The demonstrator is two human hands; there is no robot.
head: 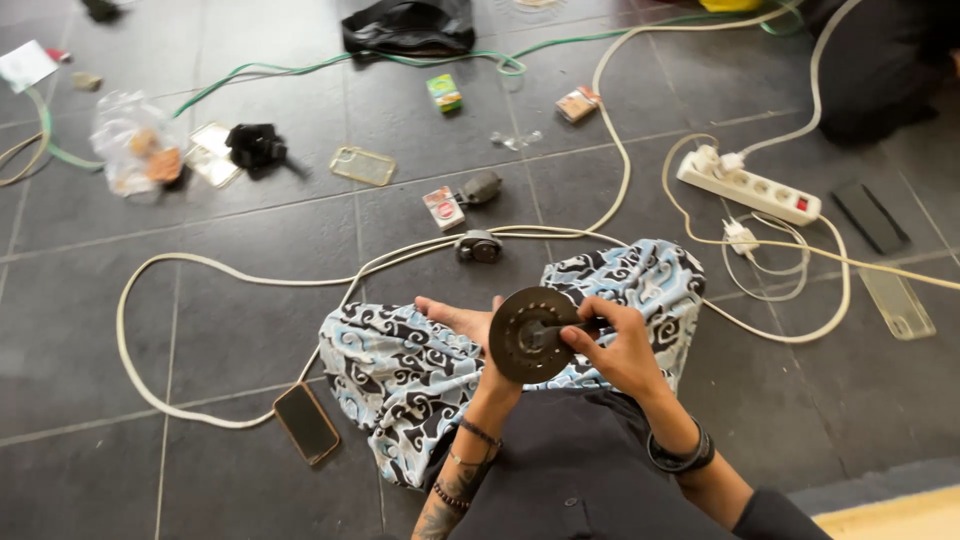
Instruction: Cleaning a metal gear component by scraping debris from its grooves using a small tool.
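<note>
The dark round metal disc you hold is flat, ringed with small holes near its rim, and has a stub at its centre; it sits above your patterned lap, over the tiled floor. Your left hand cups it from behind, fingers curled on its edge. Your right hand pinches the centre stub, fingers pressed together.

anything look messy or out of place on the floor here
Yes. A white cable loops loosely across the tiles, small boxes and a phone lie scattered. The left hand and right hand hold a dark disc; nothing looks spilled or broken.
</note>
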